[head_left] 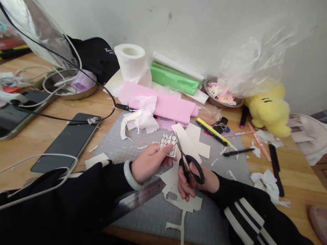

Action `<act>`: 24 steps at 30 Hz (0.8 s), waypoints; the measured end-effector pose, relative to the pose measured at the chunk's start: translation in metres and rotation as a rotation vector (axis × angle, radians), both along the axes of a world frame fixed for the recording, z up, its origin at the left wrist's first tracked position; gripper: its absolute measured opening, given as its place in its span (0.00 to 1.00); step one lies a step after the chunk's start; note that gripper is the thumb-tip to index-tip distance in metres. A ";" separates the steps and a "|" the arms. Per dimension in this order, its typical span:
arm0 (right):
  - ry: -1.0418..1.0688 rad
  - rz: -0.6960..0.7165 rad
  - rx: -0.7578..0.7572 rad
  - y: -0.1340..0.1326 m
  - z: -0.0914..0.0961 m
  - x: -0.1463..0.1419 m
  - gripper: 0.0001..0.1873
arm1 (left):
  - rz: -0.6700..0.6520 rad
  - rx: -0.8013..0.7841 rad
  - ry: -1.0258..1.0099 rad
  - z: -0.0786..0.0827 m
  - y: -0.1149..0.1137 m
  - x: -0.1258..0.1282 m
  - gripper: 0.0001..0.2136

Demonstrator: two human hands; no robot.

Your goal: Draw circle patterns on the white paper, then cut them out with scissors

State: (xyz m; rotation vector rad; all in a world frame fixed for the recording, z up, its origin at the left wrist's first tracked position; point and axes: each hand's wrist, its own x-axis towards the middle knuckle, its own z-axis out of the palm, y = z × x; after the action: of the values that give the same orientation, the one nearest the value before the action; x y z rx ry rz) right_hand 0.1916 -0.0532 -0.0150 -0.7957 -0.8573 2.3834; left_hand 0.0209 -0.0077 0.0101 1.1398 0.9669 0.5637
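Note:
Pinched in my left hand [150, 161] is a small white paper piece [168, 141] printed with black scale-like outlines, my thumb lying across its lower part. My right hand [190, 182] has its fingers in the black handles of a pair of scissors [195, 170]. The blades point up and rest close by the paper's right edge; whether they touch it I cannot tell. White paper offcuts [187, 204] lie beneath both hands on a grey cutting mat [217, 204]. A metal ruler [143, 200] shows under my left forearm.
A pink paper roll [163, 105], a white tissue roll [131, 64] and a green packet [173, 78] stand along the wall. Phone [68, 143] and cables are left. Pens, a yellow plush toy [268, 109] and a metal bowl [236, 103] with small pink figures are right.

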 end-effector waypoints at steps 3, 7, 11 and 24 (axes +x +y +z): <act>-0.001 0.002 0.005 0.000 0.000 0.000 0.30 | 0.008 -0.004 0.010 0.001 0.000 0.000 0.20; 0.003 0.001 0.007 0.000 -0.001 -0.001 0.30 | 0.000 0.005 0.011 0.001 0.000 0.000 0.21; 0.004 -0.006 0.003 0.000 -0.002 -0.001 0.30 | -0.010 0.001 0.011 0.000 0.000 0.000 0.20; 0.004 0.000 0.018 0.000 -0.002 0.000 0.30 | -0.001 0.003 0.010 0.000 0.000 0.001 0.20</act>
State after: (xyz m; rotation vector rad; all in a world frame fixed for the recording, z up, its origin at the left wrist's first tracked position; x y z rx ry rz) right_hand 0.1918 -0.0536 -0.0169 -0.7841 -0.8756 2.3732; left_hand 0.0215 -0.0074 0.0104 1.1465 0.9743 0.5585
